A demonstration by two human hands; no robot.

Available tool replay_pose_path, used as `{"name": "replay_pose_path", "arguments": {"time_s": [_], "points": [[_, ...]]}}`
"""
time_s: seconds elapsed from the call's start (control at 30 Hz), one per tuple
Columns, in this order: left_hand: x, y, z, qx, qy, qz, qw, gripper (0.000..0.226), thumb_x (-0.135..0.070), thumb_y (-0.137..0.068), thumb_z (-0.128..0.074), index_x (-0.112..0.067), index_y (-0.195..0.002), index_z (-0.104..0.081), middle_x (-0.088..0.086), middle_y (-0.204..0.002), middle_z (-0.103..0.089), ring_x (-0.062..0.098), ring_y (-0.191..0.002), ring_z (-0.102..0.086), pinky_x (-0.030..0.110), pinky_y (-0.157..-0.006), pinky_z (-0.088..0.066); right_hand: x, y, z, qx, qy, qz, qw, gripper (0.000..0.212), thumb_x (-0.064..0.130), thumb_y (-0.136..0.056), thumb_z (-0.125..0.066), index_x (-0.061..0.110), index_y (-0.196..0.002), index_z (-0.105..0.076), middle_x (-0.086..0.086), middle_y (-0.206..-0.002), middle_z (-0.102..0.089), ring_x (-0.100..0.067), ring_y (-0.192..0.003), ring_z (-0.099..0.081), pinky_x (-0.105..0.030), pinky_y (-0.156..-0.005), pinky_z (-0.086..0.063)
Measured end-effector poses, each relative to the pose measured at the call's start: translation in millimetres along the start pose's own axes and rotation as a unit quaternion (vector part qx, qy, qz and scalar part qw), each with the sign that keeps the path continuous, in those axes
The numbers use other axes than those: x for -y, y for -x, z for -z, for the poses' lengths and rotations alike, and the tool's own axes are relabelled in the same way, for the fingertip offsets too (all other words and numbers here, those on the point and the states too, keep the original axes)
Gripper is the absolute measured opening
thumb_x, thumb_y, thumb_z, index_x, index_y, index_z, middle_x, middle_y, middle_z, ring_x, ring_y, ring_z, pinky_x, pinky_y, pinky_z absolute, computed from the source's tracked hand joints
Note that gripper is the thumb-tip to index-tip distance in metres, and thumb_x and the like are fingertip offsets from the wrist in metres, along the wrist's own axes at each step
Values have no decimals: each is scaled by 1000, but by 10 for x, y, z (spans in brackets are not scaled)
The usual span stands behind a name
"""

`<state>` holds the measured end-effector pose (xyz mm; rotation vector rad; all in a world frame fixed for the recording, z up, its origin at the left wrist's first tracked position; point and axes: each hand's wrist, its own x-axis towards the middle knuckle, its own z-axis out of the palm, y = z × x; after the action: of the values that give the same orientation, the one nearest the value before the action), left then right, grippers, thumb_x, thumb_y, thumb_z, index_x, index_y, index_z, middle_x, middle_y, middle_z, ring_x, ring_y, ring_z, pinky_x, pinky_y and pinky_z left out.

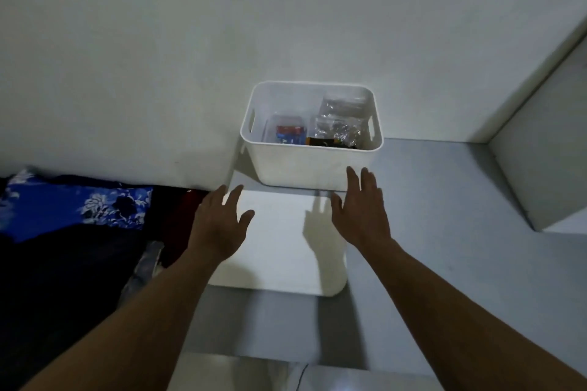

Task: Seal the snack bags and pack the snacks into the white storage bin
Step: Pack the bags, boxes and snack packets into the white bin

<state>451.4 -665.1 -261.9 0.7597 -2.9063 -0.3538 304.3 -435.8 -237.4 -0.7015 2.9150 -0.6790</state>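
Your left hand (pixel 219 225) and right hand (pixel 362 209) hover flat, fingers spread and holding nothing, over a white rounded-corner slab (pixel 279 247), possibly a lid; contact cannot be confirmed. Beyond it the white rigid plastic storage bin (pixel 301 165) stands on the grey floor (pixel 428 200) against the wall (pixel 158 73), mouth up, long axis left to right. Clear crinkly snack bags (pixel 340 127) lie inside: judged light, soft, slippery. Lift the bin by the slot handles (pixel 251 120) at its short ends.
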Motion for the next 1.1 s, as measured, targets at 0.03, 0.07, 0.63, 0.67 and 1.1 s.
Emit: {"name": "replay_pose_path", "arguments": {"time_s": [0.03,0.07,0.63,0.67,1.1], "points": [[93,38,-52,16,0,0,1000,71,-55,-86,-41,-7,-136,-56,30,-127,-58,49,-116,-54,56,-96,-48,8,76,-102,16,-1,-19,1000,68,39,-102,-44,12,-157,-15,-18,-164,-13,-33,-152,-8,-47,-123,-14],[189,78,-118,30,3,-1,1000,72,-55,-85,-41,-6,-136,-55,31,-127,-58,50,-115,-55,57,-95,-49,11,151,-211,33,1,-36,999,69,40,-102,-45,11,-157,-14,-19,-164,-13,-33,-152,-9,-47,-123,-15],[517,309,-598,124,224,164,953,105,-24,-65,-89,-18,-152,-31,17,-140,-50,35,-128,-50,41,-108,-41,-18,677,-931,96,-126,-271,949,89,34,-80,-76,15,-152,-28,-12,-142,-50,-37,-133,-43,-43,-108,-35],[522,313,-561,119,237,170,949,106,-21,-63,-91,-17,-152,-33,15,-142,-51,33,-129,-49,41,-109,-40,-23,684,-897,80,-152,-284,943,84,31,-78,-78,14,-148,-34,-12,-141,-52,-37,-132,-45,-43,-108,-38],[506,551,354,96,476,209,849,53,-5,-65,-89,-19,-112,-67,3,-108,-72,26,-96,-69,40,-83,-55,141,1055,56,-11,-300,-281,911,33,13,-73,-81,10,-104,-70,-1,-98,-69,-23,-88,-65,-33,-77,-53]]}}
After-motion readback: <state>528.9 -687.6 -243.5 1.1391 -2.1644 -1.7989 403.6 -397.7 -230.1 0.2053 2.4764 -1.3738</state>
